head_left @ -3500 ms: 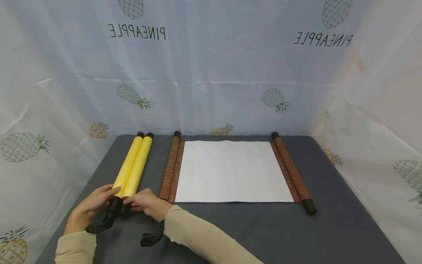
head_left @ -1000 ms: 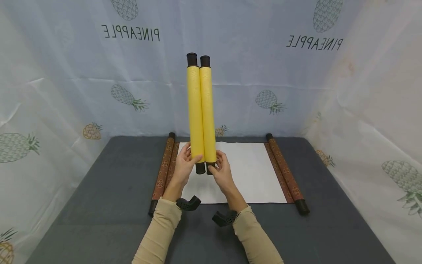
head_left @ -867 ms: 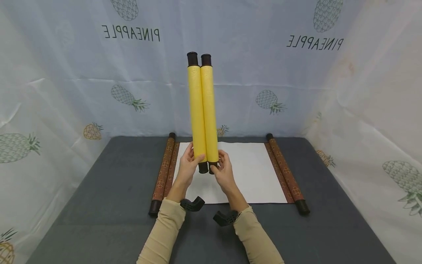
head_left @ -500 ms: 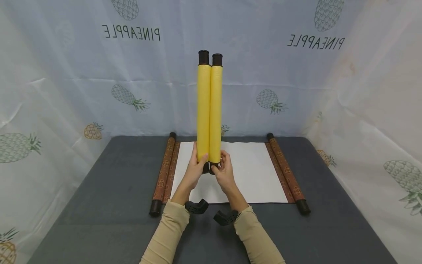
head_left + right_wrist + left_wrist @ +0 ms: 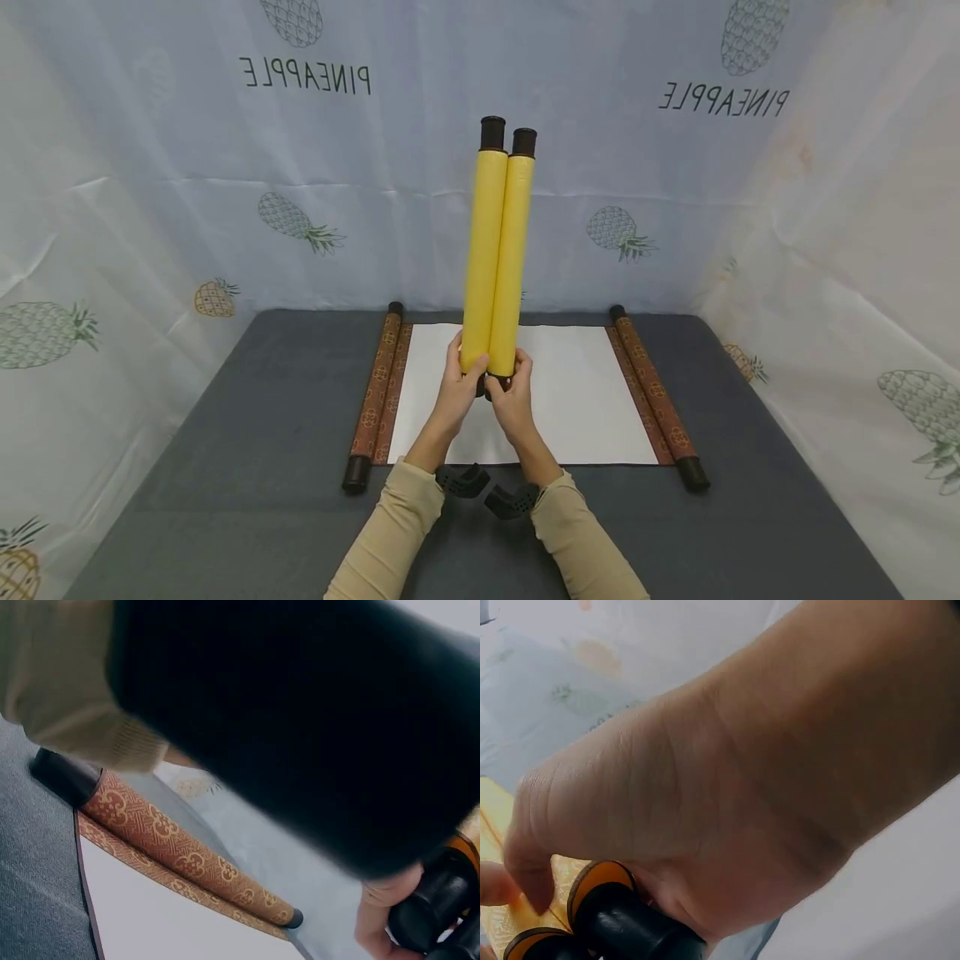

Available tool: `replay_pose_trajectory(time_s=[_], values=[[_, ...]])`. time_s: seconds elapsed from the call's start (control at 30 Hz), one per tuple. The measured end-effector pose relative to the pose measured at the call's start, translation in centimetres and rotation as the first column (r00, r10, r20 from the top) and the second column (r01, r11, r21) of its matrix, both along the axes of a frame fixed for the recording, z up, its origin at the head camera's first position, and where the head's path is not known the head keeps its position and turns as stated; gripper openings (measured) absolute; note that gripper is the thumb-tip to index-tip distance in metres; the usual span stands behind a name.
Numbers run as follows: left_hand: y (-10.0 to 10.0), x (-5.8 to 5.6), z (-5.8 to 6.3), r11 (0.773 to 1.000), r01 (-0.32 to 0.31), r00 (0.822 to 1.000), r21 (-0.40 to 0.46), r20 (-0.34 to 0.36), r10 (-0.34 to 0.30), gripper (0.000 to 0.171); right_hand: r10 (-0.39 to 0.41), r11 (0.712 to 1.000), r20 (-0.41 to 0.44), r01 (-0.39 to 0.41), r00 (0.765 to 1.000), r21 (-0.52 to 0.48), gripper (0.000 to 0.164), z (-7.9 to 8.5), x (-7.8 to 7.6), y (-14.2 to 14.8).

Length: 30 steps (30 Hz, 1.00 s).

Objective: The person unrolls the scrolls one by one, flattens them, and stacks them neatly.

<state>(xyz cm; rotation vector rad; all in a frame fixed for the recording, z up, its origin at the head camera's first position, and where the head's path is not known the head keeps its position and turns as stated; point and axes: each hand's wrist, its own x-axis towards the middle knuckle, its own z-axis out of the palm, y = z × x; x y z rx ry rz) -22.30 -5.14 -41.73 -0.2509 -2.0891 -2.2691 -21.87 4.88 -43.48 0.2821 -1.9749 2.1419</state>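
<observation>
Two yellow scroll rolls (image 5: 498, 258) with dark end knobs stand side by side in the air, tops leaning slightly right. My left hand (image 5: 452, 398) grips the lower end of the left roll, thumb across its front. At the right roll's lower end, my right hand (image 5: 515, 407) pinches with the thumb near the dark knob. Both lower knobs (image 5: 630, 922) show close up in the left wrist view, beside the left palm. Behind and below the hands lies a spread-out scroll (image 5: 585, 392), its white sheet partly covered by them in the head view.
Brown patterned rollers (image 5: 375, 375) with dark knobs border the white sheet on both sides. The dark grey table (image 5: 247, 433) reaches to a pineapple-print curtain (image 5: 420, 233) at the back and sides. Black wrist mounts (image 5: 512, 502) sit on both forearms, close together.
The yellow rolls lay on the table's left side; both hands have lifted them over the white sheet. Within the last second they moved right and their tops swung to lean right.
</observation>
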Motion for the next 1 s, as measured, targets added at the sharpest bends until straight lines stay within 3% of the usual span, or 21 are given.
replay_pose_trajectory(time_s=[0.2, 0.4, 0.63, 0.83, 1.0], values=[[0.3, 0.2, 0.3, 0.998, -0.056, 0.996, 0.004, 0.067, 0.056, 0.054, -0.097, 0.995, -0.046, 0.096, 0.994, -0.012, 0.054, 0.0, -0.1, 0.0], [0.1, 0.4, 0.5, 0.993, -0.114, 0.989, -0.039, 0.090, 0.117, 0.056, -0.125, 0.992, -0.078, 0.126, 0.989, 0.016, 0.048, -0.1, 0.0, 0.2], [-0.3, 0.3, 0.6, 0.996, -0.090, 0.988, -0.020, 0.122, 0.092, 0.052, -0.125, 0.992, -0.074, 0.126, 0.989, 0.006, 0.045, 0.0, -0.1, 0.9], [-0.1, 0.0, 0.3, 0.997, -0.073, 0.986, -0.016, 0.149, 0.075, 0.044, -0.181, 0.983, -0.063, 0.179, 0.982, -0.033, 0.045, -0.1, -0.4, 1.2], [0.0, 0.0, 0.0, 0.997, -0.067, 0.985, -0.032, 0.155, 0.071, 0.043, -0.211, 0.977, -0.066, 0.209, 0.975, -0.028, 0.044, 1.1, 0.4, 1.1]])
